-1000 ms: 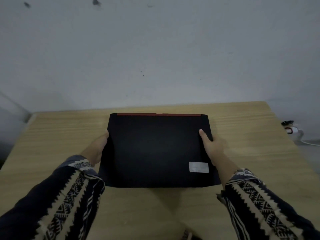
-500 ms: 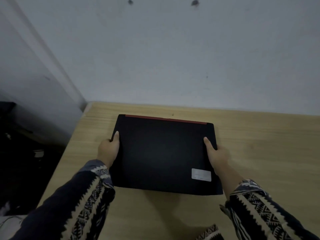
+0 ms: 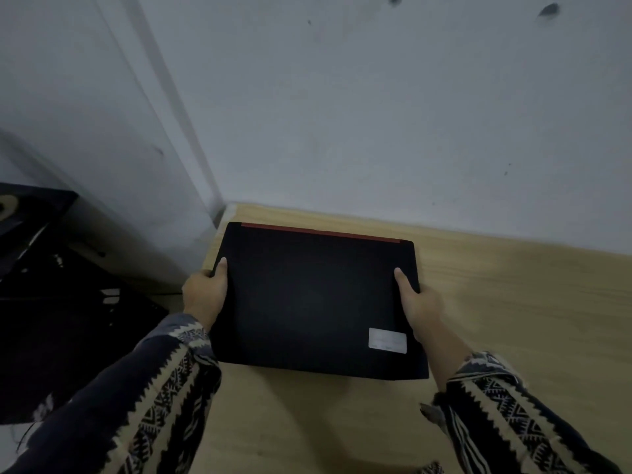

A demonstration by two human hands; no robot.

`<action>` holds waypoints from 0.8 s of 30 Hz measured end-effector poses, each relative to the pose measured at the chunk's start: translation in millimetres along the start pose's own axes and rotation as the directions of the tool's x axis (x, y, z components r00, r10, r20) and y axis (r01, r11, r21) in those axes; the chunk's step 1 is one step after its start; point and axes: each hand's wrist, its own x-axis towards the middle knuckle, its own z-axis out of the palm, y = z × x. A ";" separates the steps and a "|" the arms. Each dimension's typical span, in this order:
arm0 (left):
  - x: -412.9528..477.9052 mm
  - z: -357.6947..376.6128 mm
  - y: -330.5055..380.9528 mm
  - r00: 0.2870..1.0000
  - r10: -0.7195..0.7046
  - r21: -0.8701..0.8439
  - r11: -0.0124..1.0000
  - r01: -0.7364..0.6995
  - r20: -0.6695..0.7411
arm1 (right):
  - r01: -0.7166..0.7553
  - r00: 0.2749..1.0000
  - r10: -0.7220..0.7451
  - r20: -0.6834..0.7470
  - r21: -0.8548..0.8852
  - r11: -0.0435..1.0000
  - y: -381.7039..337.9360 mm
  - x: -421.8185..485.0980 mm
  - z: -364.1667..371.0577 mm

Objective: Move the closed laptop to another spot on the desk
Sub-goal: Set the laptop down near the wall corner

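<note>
Grip is two-handed and firm: the left hand (image 3: 205,295) is wrapped around the left edge of the closed laptop (image 3: 314,302) with the thumb lying on the lid, and the right hand (image 3: 419,302) does the same on the right edge, thumb on top, the other fingers tucked underneath where I can't see them.

What's changed — a second ago the laptop sat around the middle of the table (image 3: 513,319), with bare wood on both sides. Now it's over at the far left corner, its left edge about level with the table's left edge and its back edge near the wall (image 3: 376,114). The left hand is actually hanging out past the table edge, over the dark stuff (image 3: 51,285) below. So I'd say the move itself is pretty much done and what's left is setting it down and letting go. Can't tell whether it's fully resting on the wood yet or a touch above it.

The laptop itself: flat matte black slab, lid shut, red strip (image 3: 319,231) along the back edge, pale rectangular sticker (image 3: 387,340) near the front right corner — sitting slightly skewed to the table edge.
</note>
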 end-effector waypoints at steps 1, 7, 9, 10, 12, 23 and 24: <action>7.6 -0.6 -1.2 1.000 0.014 -0.005 1.000 -0.014 -0.004 | -0.005 1.000 0.005 0.001 0.005 1.000 -4.7 2.7 6.3; 45.8 3.7 -4.6 0.997 0.068 0.015 0.998 -0.068 0.024 | 0.003 1.000 -0.003 -0.022 -0.010 1.000 -18.3 18.2 27.5; 53.6 5.0 -2.1 0.996 0.081 0.035 0.996 -0.082 0.022 | -0.005 1.000 0.005 -0.024 -0.018 1.000 -19.1 24.6 32.6; 57.9 6.3 -1.3 0.997 0.079 0.043 0.996 -0.080 0.022 | -0.007 1.000 0.007 -0.020 -0.022 1.000 -19.4 27.5 35.4; 65.8 9.0 -0.5 0.998 0.058 0.055 0.997 -0.060 0.029 | -0.013 1.000 0.012 -0.017 -0.043 0.999 -20.9 31.9 40.6; 95.3 18.9 4.5 0.991 0.095 0.201 0.973 -0.112 0.091 | -0.074 0.996 0.065 -0.056 -0.168 0.983 -29.5 46.5 56.0; 97.9 19.4 6.1 0.990 0.102 0.223 0.967 -0.122 0.097 | -0.074 0.996 0.064 -0.060 -0.187 0.980 -29.8 47.5 56.1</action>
